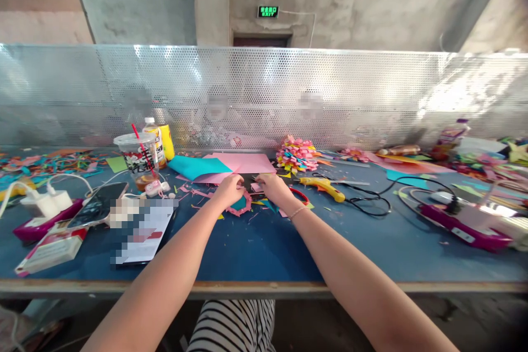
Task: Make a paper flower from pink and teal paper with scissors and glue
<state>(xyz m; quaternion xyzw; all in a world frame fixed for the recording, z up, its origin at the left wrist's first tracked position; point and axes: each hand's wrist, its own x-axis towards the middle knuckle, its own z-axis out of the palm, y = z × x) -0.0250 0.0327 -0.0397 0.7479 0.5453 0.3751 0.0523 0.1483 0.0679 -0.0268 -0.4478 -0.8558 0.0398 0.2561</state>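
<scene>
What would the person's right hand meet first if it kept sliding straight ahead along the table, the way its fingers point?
Probably the pink paper sheets lying just beyond the right hand, ahead and slightly left. Depth is hard to judge; small paper scraps by the fingertips may come first.

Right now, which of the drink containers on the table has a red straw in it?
The clear plastic cup with the lid, nearest the phone. The yellow bottle behind it has a white cap and no straw.

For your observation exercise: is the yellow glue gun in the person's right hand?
No. The yellow glue gun lies on the blue table, apart from the right hand, which is with the left hand at a pink paper ring.
</scene>
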